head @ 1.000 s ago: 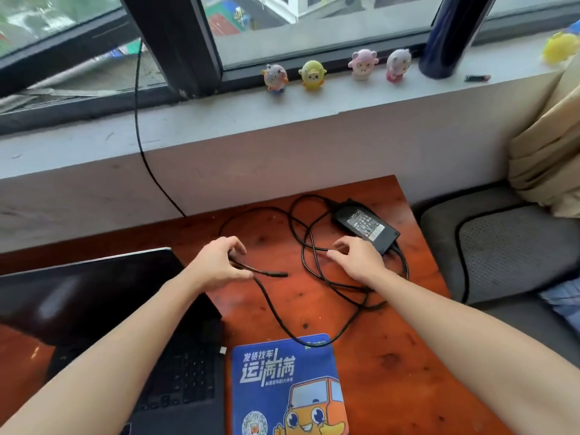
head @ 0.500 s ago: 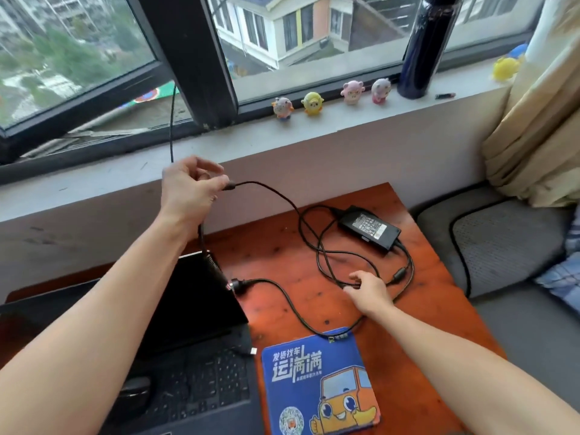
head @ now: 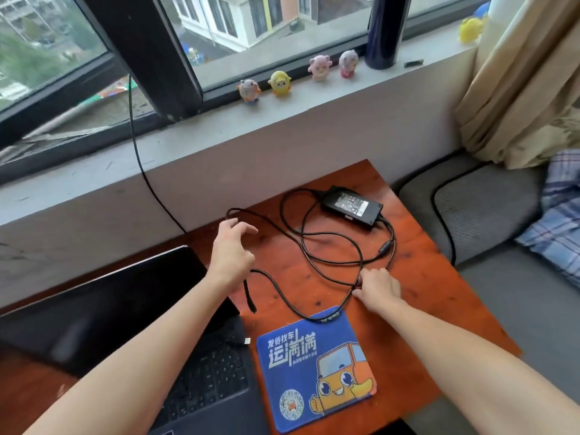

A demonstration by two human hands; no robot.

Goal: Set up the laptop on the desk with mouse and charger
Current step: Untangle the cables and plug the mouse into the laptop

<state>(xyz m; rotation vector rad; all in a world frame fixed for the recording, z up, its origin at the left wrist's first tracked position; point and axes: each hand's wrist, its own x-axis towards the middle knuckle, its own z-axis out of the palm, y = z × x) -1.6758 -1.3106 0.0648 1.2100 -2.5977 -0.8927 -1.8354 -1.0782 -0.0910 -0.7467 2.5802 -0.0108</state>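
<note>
A black laptop (head: pixel 125 309) stands open at the left of the red-brown desk (head: pixel 423 293). A blue mouse pad (head: pixel 317 365) with a cartoon car lies beside it. The black charger brick (head: pixel 353 207) sits at the back right, and its cable (head: pixel 314 237) sprawls in loops across the desk. My left hand (head: pixel 232 249) hovers low over the cable with fingers loosely spread, fingertips by a cable bend. The cable's plug end (head: pixel 251 299) lies by its wrist. My right hand (head: pixel 379 287) pinches the cable strands near the pad. A small silver USB plug (head: pixel 248 340) shows by the keyboard. No mouse is visible.
Several small figurines (head: pixel 281 83) and a dark bottle (head: pixel 383 29) stand on the window sill. Another black cord (head: pixel 138 158) drops from the window behind the desk. To the right are a grey cushioned seat (head: pixel 489 208), a plaid cloth (head: pixel 561 221) and a beige curtain (head: pixel 527 80).
My left hand came down from beside the sill to just above the desk, and the cable it lifted now lies slack. My right hand stayed on the cable strands.
</note>
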